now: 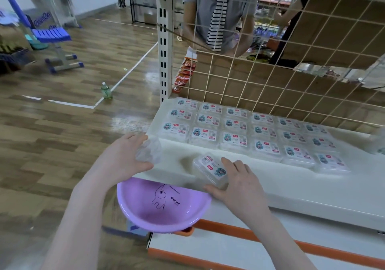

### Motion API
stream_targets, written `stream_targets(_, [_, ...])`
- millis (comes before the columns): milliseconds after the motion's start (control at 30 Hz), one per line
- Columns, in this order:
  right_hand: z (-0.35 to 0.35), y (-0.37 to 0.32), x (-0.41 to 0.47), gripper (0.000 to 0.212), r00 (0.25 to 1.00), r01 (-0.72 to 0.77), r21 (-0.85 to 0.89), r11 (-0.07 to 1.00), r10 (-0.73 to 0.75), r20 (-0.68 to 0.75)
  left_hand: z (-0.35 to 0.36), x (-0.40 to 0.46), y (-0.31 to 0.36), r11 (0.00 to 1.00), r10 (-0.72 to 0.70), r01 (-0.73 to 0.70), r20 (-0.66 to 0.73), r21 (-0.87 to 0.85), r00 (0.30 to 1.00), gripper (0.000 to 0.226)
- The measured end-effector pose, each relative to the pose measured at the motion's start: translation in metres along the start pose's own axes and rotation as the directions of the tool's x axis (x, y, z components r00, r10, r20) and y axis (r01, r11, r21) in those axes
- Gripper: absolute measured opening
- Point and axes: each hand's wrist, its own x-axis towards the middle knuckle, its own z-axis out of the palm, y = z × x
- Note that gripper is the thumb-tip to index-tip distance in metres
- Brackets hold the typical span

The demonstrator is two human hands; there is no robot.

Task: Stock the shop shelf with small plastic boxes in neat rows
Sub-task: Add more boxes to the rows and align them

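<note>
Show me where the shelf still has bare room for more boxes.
Free: the front strip of the shelf, between the rows of boxes and the front edge, right of the right hand holding a box. Crowded: the back, against the wire grid.

Bright, even indoor light from overhead. Glare patches on the wood floor (133, 121) beside the shelf (312, 190). Soft shadows under the hands. Strong wide-angle bending at the edges. Overall soft focus; box labels unreadable, far left chair (52, 36) blurred.
</note>
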Motion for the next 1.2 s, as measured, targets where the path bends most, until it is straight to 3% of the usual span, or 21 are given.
stream_targets(67, [-0.002, 0.003, 0.003, 0.098, 0.999, 0.044, 0.003, 0.999, -0.044, 0.026, 0.001, 0.000, 0.000, 1.000, -0.002, 0.002, 0.002, -0.001, 1.000, 0.074])
stream_targets(133, [-0.011, 0.011, 0.009, 0.099, 0.983, 0.145, 0.147, 0.979, -0.159, 0.093, 0.001, -0.001, -0.001, 1.000, -0.008, 0.008, 0.004, -0.016, 1.000, 0.074])
stream_targets(200, [-0.028, 0.022, 0.019, 0.096, 0.933, 0.239, 0.361, 0.902, -0.316, 0.173, 0.000, -0.002, -0.002, 0.999, -0.009, 0.009, 0.008, -0.032, 1.000, 0.074])
stream_targets(267, [-0.046, 0.030, 0.032, 0.095, 0.856, 0.297, 0.463, 0.835, -0.448, 0.259, -0.001, -0.003, -0.002, 1.000, -0.005, 0.006, 0.015, -0.030, 1.000, 0.074])
stream_targets(367, [-0.063, 0.031, 0.055, 0.097, 0.747, 0.373, 0.416, 0.829, -0.535, 0.396, -0.003, -0.005, 0.000, 1.000, -0.001, 0.001, 0.024, -0.016, 1.000, 0.072])
stream_targets(500, [-0.067, 0.020, 0.082, 0.098, 0.615, 0.415, 0.351, 0.839, -0.543, 0.571, -0.005, -0.008, 0.002, 1.000, 0.005, -0.004, 0.032, -0.025, 0.999, 0.070])
stream_targets(600, [-0.065, 0.013, 0.091, 0.096, 0.582, 0.425, 0.307, 0.852, -0.517, 0.628, -0.006, -0.009, 0.000, 0.999, 0.005, -0.004, 0.030, -0.040, 1.000, 0.072])
stream_targets(733, [-0.058, 0.009, 0.090, 0.092, 0.622, 0.418, 0.287, 0.862, -0.502, 0.600, -0.007, -0.012, -0.006, 0.999, 0.002, -0.002, 0.000, -0.048, 1.000, 0.072])
stream_targets(867, [-0.050, 0.006, 0.074, 0.088, 0.755, 0.348, 0.258, 0.901, -0.433, 0.492, -0.006, -0.012, -0.013, 0.999, -0.013, 0.012, -0.011, -0.052, 1.000, 0.072])
stream_targets(1033, [-0.030, -0.015, 0.047, 0.077, 0.942, 0.103, 0.185, 0.977, -0.155, 0.298, -0.006, -0.012, -0.018, 0.998, -0.031, 0.030, -0.014, -0.055, 0.999, 0.071])
stream_targets(1133, [-0.015, -0.037, 0.032, 0.076, 0.987, -0.005, 0.000, 1.000, 0.004, 0.159, -0.007, -0.009, -0.019, 0.998, -0.034, 0.033, -0.012, -0.050, 0.999, 0.071])
stream_targets(1200, [-0.008, -0.049, 0.028, 0.078, 0.995, -0.019, -0.097, 0.995, 0.028, 0.092, -0.007, -0.007, -0.020, 0.998, -0.026, 0.025, -0.005, -0.056, 1.000, 0.071])
